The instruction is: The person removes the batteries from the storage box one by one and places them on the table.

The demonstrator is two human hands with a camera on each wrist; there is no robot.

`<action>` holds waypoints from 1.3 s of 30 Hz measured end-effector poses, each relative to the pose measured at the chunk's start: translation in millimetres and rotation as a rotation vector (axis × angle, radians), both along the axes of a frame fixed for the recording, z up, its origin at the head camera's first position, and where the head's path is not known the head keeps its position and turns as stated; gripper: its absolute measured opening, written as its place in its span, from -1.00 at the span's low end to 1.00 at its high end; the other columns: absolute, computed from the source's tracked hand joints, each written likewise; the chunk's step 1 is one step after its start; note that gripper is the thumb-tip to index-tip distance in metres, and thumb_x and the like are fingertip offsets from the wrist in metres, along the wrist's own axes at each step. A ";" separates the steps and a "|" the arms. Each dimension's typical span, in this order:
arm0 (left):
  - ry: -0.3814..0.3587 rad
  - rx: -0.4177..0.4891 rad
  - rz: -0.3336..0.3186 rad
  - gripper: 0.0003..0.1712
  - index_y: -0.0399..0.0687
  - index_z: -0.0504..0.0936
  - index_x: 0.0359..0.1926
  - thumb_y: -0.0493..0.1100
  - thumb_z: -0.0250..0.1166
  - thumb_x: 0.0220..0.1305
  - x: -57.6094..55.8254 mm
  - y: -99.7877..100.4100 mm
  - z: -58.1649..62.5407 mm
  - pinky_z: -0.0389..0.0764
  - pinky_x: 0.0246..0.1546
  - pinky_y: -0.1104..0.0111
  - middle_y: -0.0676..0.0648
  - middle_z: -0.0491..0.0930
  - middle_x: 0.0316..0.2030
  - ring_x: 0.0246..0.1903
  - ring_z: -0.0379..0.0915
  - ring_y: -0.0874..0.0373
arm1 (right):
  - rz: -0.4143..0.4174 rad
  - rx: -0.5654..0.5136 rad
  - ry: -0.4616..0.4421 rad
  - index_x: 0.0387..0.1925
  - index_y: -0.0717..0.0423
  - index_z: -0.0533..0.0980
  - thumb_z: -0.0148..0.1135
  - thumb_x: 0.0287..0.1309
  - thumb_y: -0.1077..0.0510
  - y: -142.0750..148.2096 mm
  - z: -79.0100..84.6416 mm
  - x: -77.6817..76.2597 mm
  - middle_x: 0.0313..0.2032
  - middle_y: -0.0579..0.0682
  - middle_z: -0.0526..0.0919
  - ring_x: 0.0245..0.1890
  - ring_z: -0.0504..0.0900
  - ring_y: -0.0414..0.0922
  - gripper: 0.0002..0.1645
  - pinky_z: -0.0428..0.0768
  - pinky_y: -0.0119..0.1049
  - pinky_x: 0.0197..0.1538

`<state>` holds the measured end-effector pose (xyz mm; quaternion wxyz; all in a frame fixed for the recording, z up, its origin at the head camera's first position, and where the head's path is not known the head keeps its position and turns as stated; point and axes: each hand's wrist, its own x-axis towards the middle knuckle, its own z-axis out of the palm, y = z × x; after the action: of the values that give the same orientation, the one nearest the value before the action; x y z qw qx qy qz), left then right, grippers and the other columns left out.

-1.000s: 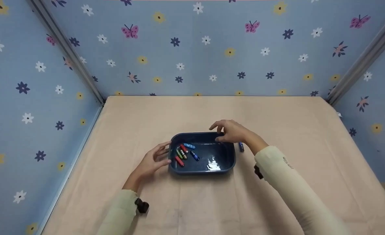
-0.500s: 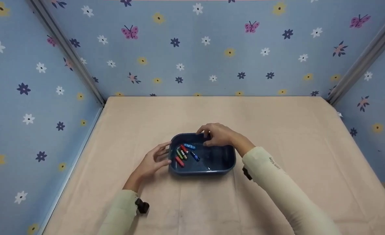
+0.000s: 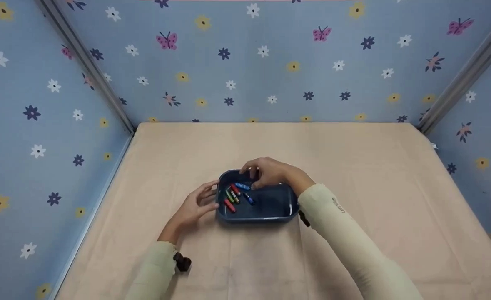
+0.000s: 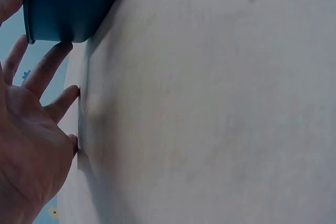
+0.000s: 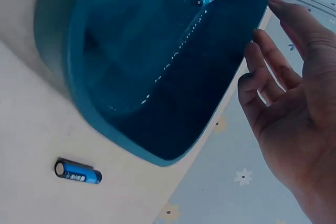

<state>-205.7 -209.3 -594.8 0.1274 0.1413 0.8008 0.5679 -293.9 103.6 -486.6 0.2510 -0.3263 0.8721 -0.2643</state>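
A dark blue plastic basin (image 3: 276, 218) stands mid-table, with several small batteries lying at its left end. Among them are a light-blue battery (image 3: 242, 186), a red battery (image 3: 230, 205), a green one and a dark-blue battery (image 3: 249, 199). My left hand (image 3: 192, 208) rests its spread fingertips against the basin's left end; in the left wrist view a finger touches the wall. Over the basin's far side hovers my right hand (image 3: 268, 171), loosely bent, thumb close to the light-blue battery. Nothing shows between its fingers in the right wrist view.
A blue battery (image 5: 79, 171) lies on the table outside the basin's right end, hidden by the arm in the head view. A pale cloth (image 3: 178, 146) covers the table. Flowered blue panels (image 3: 245, 62) enclose the back and both sides.
My right hand has moved left across the basin's far side, from its right corner to above the light-blue battery. The left hand and the basin stay almost where they were.
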 end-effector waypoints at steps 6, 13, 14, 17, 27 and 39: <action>0.003 -0.010 0.006 -0.15 -0.01 0.32 0.74 -0.22 0.44 0.56 0.0 0.6 -0.8 0.13 0.76 -0.38 -0.28 0.39 0.70 0.67 0.38 -0.32 | 0.008 0.025 -0.047 0.49 -0.02 0.62 0.58 0.37 0.23 -1.9 -9.6 1.7 0.20 0.21 0.79 0.10 0.73 0.05 -0.30 0.76 0.05 0.33; -0.005 -0.004 0.004 -0.16 -0.03 0.33 0.74 -0.25 0.44 0.56 -0.8 0.0 -1.6 0.05 0.79 -0.38 -0.29 0.39 0.69 0.68 0.37 -0.32 | 0.002 0.069 -0.121 0.54 -0.01 0.59 0.58 0.37 0.23 -5.0 -18.9 3.0 0.27 0.20 0.77 0.25 0.74 0.10 -0.25 0.71 0.10 0.46; -0.013 0.000 0.005 -0.15 -0.02 0.33 0.74 -0.25 0.44 0.56 -0.9 -0.1 -1.7 0.04 0.79 -0.37 -0.28 0.39 0.69 0.69 0.36 -0.31 | 0.002 0.074 -0.130 0.54 -0.02 0.59 0.58 0.37 0.23 -5.6 -20.3 3.3 0.27 0.20 0.77 0.27 0.73 0.10 -0.25 0.70 0.11 0.47; -0.013 -0.005 0.001 -0.15 -0.03 0.32 0.74 -0.23 0.44 0.56 -1.4 -0.1 -0.9 0.02 0.79 -0.38 -0.27 0.37 0.71 0.69 0.35 -0.31 | -0.001 0.077 -0.149 0.54 -0.04 0.59 0.58 0.38 0.24 -7.6 -24.9 4.0 0.27 0.18 0.78 0.24 0.73 0.08 -0.25 0.71 0.10 0.45; -0.017 0.006 -0.003 -0.14 -0.03 0.32 0.74 -0.25 0.45 0.55 -1.2 0.4 -0.6 0.09 0.80 -0.32 -0.30 0.39 0.69 0.68 0.36 -0.33 | -0.041 0.062 -0.173 0.48 -0.10 0.64 0.59 0.35 0.25 -13.2 -40.8 7.1 0.23 0.13 0.79 0.06 0.69 -0.08 -0.30 0.71 -0.10 0.22; 0.000 0.009 -0.007 -0.15 -0.04 0.33 0.74 -0.26 0.44 0.55 -2.0 0.3 -0.1 0.16 0.77 -0.30 -0.28 0.34 0.72 0.68 0.35 -0.35 | -0.004 0.113 -0.088 0.45 -0.16 0.67 0.62 0.33 0.17 -18.7 -58.0 7.0 0.12 0.11 0.79 0.00 0.68 -0.09 -0.32 0.73 -0.17 0.15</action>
<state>-207.7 -209.0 -594.9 0.1290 0.1447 0.7976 0.5712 -287.0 85.0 -544.6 0.3068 -0.2980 0.8743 -0.2294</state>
